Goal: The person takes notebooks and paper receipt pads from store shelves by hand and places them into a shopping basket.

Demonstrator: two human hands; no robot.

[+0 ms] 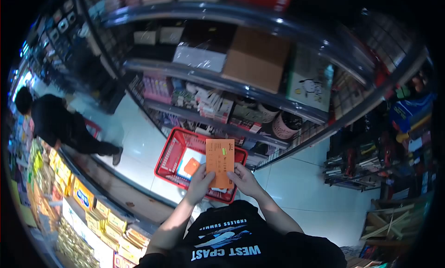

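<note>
An orange printed packet (pixel 219 159) with dark lettering and a small green sticker is held upright in front of me. My left hand (pixel 200 182) grips its lower left edge, thumb on the front. On the lower right edge, my right hand (pixel 241 179) closes the same way. Below the packet a red shopping basket (pixel 168 151) stands on the floor, partly covered by my hands and the packet. Inside it lie a white and blue flat item (pixel 187 159) and a smaller orange item (pixel 191 166).
Ahead rise shelves with a brown cardboard box (pixel 257 55), a white box with a cartoon dog (pixel 309 86) and patterned pots (pixel 286 125). A person in dark clothes (pixel 65 122) is in the aisle at left. Yellow packets (pixel 83 194) fill a lit display at lower left.
</note>
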